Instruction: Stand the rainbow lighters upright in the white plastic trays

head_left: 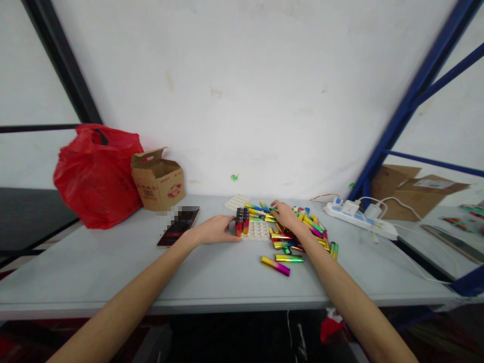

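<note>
A white wall [242, 101] is seen past the left hand [216, 229] and the right hand [285, 214]. Under both hands, a grey table [215, 275] is spread out. Far to the right of the right hand, a blue metal frame [412, 96] is seen. Far to the left of the left hand, a red plastic bag [100, 179] is set down, and a brown box [159, 187] is placed between that bag and the hand.

Well to the right of the right hand, a white power strip [361, 222] is plugged full of chargers. Just left of the left hand, a dark phone [182, 229] is laid flat.

Under and around the right hand, shiny lighters [282, 237] are heaped up. The right hand is dipped into the heap with its fingers bent; whether one is pinched cannot be told.

Between the hands, a white tray [259, 231] with little round holes is laid flat. A second white tray [236, 201] is seen past the left fingertips. Right by the left hand, red lighters with black tops [242, 222] are stood upright in rows. The left thumb and fingers are held apart around them.
</note>
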`<act>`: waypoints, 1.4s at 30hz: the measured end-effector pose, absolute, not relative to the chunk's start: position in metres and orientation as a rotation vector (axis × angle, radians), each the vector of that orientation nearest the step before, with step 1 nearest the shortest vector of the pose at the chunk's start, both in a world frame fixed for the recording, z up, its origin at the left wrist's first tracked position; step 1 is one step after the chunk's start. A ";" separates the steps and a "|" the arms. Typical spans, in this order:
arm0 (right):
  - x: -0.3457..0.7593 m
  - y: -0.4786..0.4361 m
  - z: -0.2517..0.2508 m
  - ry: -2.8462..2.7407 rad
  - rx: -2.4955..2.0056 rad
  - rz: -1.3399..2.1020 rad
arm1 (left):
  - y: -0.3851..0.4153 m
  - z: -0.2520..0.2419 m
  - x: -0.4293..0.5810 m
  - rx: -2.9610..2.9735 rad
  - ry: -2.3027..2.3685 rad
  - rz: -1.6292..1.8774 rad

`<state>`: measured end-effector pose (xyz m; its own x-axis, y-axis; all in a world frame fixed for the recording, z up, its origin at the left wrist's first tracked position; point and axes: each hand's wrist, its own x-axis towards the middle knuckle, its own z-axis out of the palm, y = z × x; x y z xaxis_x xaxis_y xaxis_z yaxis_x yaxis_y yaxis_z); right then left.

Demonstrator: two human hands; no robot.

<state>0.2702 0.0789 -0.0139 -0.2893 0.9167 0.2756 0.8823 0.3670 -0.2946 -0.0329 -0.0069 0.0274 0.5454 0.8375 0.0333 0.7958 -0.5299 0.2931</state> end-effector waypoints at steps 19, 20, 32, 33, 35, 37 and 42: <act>0.235 0.038 0.022 -1.702 -0.804 1.165 | -0.008 0.027 -0.032 2.551 1.340 0.274; 0.230 0.032 0.025 -1.705 -0.789 1.219 | -0.008 0.027 -0.032 2.552 1.337 0.273; 0.197 0.022 0.012 -1.710 -1.076 0.995 | -0.007 0.027 -0.033 2.542 1.330 0.304; 0.196 0.024 0.010 -1.734 -1.083 0.940 | -0.007 0.027 -0.033 2.544 1.329 0.303; 0.196 0.026 0.008 -1.765 -1.089 0.874 | -0.007 0.027 -0.033 2.545 1.327 0.298; 0.197 0.027 0.008 -1.769 -1.084 0.909 | -0.007 0.027 -0.033 2.545 1.326 0.290; 0.201 0.022 0.015 -1.775 -1.024 1.053 | -0.006 0.027 -0.033 2.552 1.325 0.281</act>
<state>0.2013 0.0215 0.0152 -0.3393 0.9113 0.2334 0.2324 0.3216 -0.9179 -0.0335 -0.0062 0.0268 0.5675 0.8216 0.0543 0.7730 -0.5543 0.3084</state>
